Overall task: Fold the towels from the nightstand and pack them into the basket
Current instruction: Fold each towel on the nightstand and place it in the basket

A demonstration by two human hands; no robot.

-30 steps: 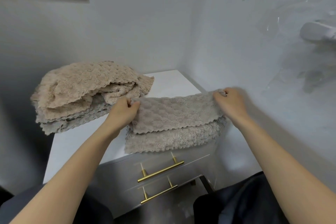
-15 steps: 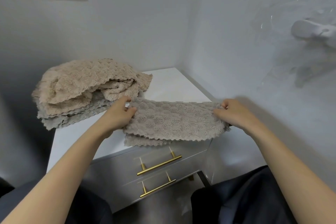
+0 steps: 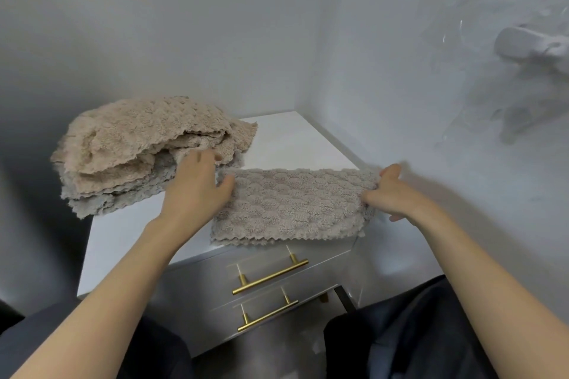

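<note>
Here, the fingers (image 3: pixel 390 171) of the right hand (image 3: pixel 397 194) are pinching one end of the folded towel (image 3: pixel 292 206), while the left hand (image 3: pixel 197 184) is resting loosely spread at the other. The towel is lying on the nightstand (image 3: pixel 292 138), front right, beside the rumpled towel pile (image 3: pixel 138 138).

My left forearm (image 3: pixel 129 280) and right forearm (image 3: pixel 480 271) are bare, as are my left hand (image 3: pixel 197 188) and right hand (image 3: pixel 391 194). I wear dark navy trousers (image 3: pixel 415 332), seen as one leg at the lower left of the frame and one, lightly creased, at the lower right.
</note>
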